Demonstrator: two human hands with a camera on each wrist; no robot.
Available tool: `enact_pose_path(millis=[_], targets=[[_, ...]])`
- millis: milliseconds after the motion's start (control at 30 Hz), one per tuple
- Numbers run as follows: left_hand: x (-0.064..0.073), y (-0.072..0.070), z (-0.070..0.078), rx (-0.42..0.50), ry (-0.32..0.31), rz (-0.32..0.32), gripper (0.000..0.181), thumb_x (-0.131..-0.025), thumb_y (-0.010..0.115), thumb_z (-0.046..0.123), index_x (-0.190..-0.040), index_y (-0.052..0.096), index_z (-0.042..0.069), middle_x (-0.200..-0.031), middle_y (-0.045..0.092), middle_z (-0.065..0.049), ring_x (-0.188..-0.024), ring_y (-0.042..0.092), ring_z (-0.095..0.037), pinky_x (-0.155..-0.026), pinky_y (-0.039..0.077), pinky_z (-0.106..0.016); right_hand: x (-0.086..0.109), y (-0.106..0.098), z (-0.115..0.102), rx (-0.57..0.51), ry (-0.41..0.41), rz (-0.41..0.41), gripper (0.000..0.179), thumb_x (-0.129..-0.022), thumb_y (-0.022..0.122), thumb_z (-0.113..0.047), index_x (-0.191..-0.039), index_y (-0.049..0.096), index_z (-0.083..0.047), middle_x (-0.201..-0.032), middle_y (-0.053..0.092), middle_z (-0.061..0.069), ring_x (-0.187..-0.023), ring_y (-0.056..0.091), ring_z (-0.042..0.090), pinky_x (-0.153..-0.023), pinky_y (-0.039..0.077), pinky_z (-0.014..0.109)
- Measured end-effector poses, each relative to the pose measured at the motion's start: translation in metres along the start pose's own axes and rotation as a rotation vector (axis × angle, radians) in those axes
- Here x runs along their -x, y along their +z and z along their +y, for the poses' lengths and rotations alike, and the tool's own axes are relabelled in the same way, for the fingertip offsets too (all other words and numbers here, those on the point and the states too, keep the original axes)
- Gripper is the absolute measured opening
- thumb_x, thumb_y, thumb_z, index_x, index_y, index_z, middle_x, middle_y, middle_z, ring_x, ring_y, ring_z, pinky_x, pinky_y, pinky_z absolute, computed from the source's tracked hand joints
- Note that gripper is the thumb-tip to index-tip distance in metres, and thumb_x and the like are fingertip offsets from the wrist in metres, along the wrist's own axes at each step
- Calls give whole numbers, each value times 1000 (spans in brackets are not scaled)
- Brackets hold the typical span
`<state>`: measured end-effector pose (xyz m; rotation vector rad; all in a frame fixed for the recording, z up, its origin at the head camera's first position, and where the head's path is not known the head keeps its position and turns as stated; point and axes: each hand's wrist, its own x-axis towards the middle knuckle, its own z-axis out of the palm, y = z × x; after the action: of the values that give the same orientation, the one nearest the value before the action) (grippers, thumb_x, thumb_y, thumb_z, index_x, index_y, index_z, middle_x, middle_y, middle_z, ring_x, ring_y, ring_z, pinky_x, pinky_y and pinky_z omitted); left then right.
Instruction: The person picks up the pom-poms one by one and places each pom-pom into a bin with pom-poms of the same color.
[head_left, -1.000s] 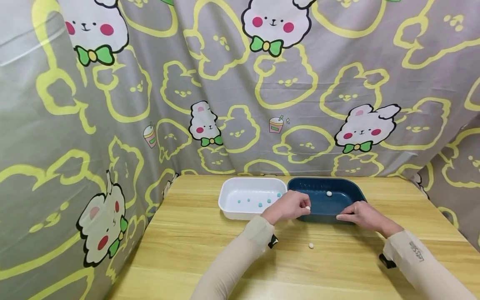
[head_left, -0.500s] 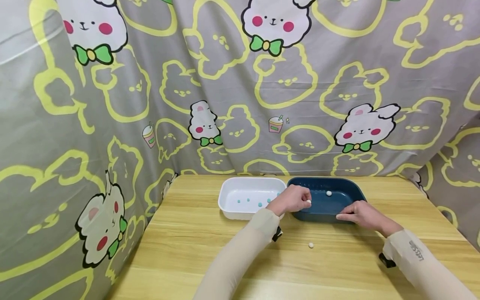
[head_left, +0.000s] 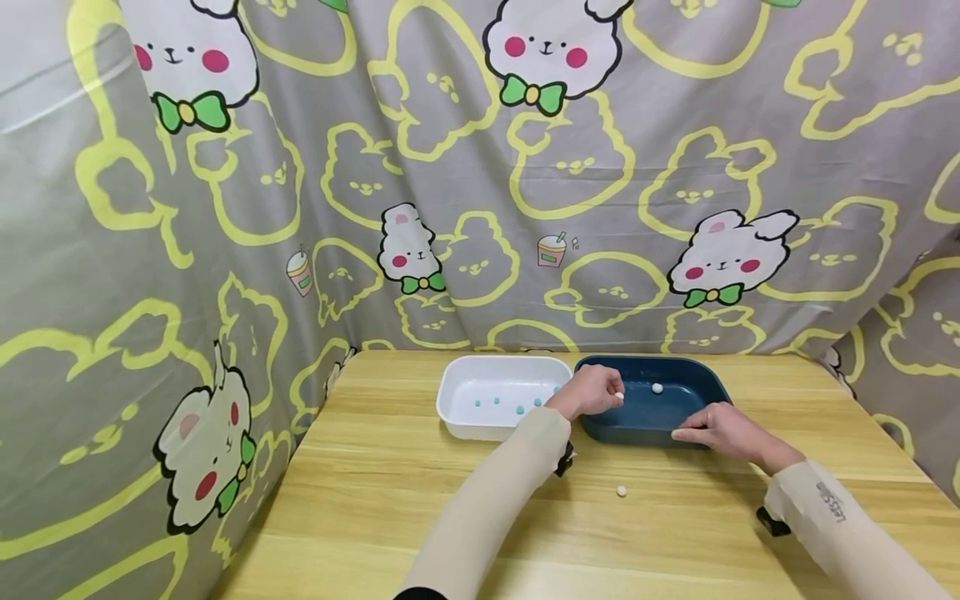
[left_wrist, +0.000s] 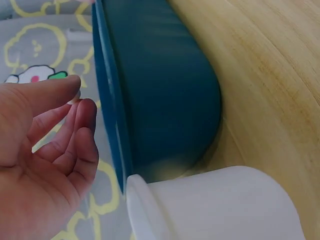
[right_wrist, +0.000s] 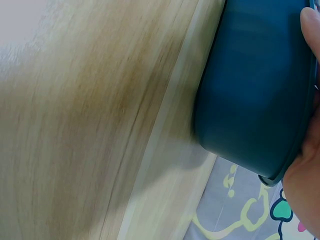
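Observation:
My left hand (head_left: 588, 392) pinches a small white ball (head_left: 619, 396) between thumb and index finger, over the left part of a dark blue plastic basin (head_left: 637, 415). In the left wrist view the ball (left_wrist: 76, 98) is mostly hidden by the fingertips, which are level with the basin's rim. At the basin's near right corner, my right hand (head_left: 726, 429) grips the rim, thumb outside; its other fingers are partly hidden. A second white ball (head_left: 657, 388) lies inside the basin. Another white ball (head_left: 621, 492) is on the wooden table in front of it.
Left of the blue basin, close against it, stands a white basin (head_left: 465, 427) with several small teal balls (head_left: 521, 409) in it. The wooden table (head_left: 375, 492) ends behind both basins at a grey patterned curtain (head_left: 465, 183).
My left hand has moved forward and slightly right with the white ball, from the basin's near rim to over its inside. The right hand has stayed on the rim.

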<state>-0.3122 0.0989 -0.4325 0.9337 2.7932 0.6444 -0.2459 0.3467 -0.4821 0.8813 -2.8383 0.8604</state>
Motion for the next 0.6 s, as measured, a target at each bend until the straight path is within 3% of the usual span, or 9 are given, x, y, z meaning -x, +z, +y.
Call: enact_pose_path(millis=[600], targets=[[-19, 12, 2, -28, -94, -3, 6, -90, 66, 21, -84, 63, 21, -83, 57, 11, -71, 50, -6, -62, 41, -20, 0, 0, -1, -1, 1, 11, 18, -90, 65, -27, -82, 77, -16, -77, 70, -9, -69, 64, 6, -59, 49, 24]])
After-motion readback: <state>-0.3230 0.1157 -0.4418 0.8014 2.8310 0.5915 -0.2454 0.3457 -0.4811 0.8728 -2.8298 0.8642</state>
